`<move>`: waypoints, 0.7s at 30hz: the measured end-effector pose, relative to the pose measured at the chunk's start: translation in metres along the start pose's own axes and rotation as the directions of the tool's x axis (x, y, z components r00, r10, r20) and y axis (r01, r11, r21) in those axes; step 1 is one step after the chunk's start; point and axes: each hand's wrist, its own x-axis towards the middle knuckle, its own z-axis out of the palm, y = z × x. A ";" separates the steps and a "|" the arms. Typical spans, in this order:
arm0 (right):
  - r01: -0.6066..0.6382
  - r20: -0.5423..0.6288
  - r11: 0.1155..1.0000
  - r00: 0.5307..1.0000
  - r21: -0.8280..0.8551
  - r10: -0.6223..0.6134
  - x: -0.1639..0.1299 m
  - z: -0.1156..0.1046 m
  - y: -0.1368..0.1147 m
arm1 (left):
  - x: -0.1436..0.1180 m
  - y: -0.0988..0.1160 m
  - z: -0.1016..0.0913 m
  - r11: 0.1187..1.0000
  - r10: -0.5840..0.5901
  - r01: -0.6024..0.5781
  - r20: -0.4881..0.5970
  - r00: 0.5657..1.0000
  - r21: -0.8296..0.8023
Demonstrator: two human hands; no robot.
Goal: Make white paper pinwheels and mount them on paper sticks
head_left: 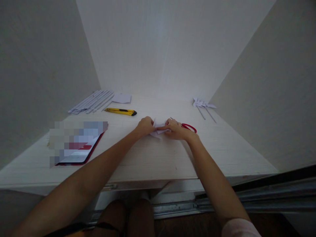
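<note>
In the head view, on a pale wood-grain desk (148, 158) walled in on three sides, the left hand (145, 126) and right hand (176, 129) pinch a small folded white paper (159, 129) between them at the desk's middle, fingers closed on its creased, pointed flaps. Red scissors (189, 127) lie just behind the right hand, mostly hidden by it, and a yellow cutter (120, 111), a row of thin paper rolls (92, 101), a white sheet (122, 98) and two paper pinwheels (203, 104) on sticks lie farther back. A red-edged tablet (80, 149) lies at the left, its screen blurred out.
</note>
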 end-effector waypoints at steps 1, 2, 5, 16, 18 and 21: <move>0.000 0.005 1.000 1.000 -0.010 0.000 -0.001 0.000 0.001 | 0.000 0.001 0.000 1.000 0.006 -0.006 0.013 1.000 -0.007; 0.001 0.004 1.000 1.000 -0.017 -0.001 -0.002 0.001 0.001 | -0.001 0.002 -0.001 1.000 0.015 -0.015 0.012 1.000 -0.008; 0.006 -0.025 1.000 1.000 -0.028 -0.007 -0.003 0.002 0.002 | -0.001 0.001 -0.001 0.997 0.033 -0.035 -0.036 0.999 -0.064; 0.018 -0.277 0.999 0.961 -0.030 -0.025 -0.004 0.002 0.004 | 0.010 -0.009 0.010 0.654 -0.066 -0.036 -0.105 0.992 -0.756; 0.022 -0.358 0.999 0.933 -0.030 -0.031 -0.004 0.003 0.003 | 0.008 -0.006 0.008 0.540 -0.090 -0.050 -0.117 0.989 -0.840; 0.030 -0.475 0.999 0.879 -0.030 -0.041 -0.002 0.003 -0.002 | 0.007 -0.002 0.005 0.439 -0.106 -0.108 -0.171 0.980 -0.892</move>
